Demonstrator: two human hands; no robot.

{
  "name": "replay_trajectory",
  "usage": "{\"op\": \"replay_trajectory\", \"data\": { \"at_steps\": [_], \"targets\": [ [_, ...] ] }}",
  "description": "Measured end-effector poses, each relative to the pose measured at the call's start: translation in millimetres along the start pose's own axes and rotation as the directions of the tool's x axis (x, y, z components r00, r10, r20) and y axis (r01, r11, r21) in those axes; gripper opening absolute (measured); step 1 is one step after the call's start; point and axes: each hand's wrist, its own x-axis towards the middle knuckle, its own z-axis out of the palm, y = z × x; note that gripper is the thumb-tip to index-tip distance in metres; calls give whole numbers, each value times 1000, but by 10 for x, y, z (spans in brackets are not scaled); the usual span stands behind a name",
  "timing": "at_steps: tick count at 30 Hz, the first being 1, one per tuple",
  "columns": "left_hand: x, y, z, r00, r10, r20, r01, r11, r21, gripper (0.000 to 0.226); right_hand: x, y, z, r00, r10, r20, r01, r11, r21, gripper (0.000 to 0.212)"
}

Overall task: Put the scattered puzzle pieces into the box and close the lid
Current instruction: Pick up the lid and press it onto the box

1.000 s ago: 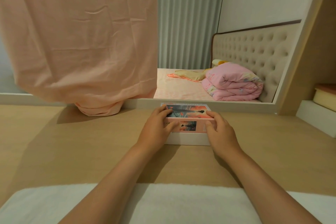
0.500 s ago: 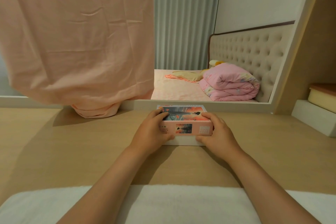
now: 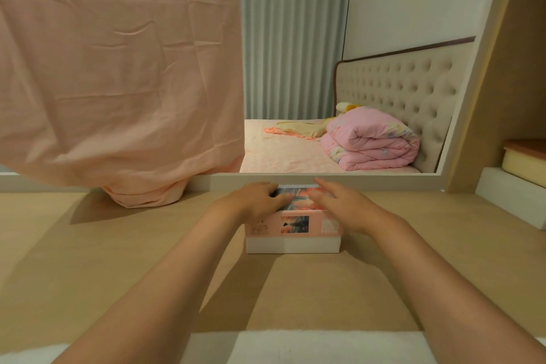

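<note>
Box [image 3: 293,233] on bench [image 3: 118,260], lid [image 3: 295,217] on, long axis crosswise; directly under both hands; left hand [image 3: 260,201] and right hand [image 3: 342,205] equally near, fingers [image 3: 317,196] spread flat on lid, gripping nothing; no pieces visible.

I see a peach cloth [image 3: 118,74] draped at left, its end bunched on the tabletop [image 3: 88,260]; beyond, a folded pink quilt [image 3: 372,142] on the bed [image 3: 283,156].

Your left hand [image 3: 260,201] and right hand [image 3: 339,204] have moved from the lid's [image 3: 295,223] sides onto its top, fingers flattened.
</note>
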Motion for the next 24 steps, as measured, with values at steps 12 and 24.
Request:
{"op": "replay_trajectory", "data": {
  "at_steps": [12, 24],
  "targets": [
    [45, -140, 257, 1000, 15, -4, -15, 994, 110, 73, -32, 215, 232, 997, -59, 51, 71, 954, -290, 65],
    [-159, -197, 438, 970, 136, -203, -119, 989, 93, 74, -162, 372, 318, 998, -37, 45, 37, 999, -1, 70]
  ]
}}
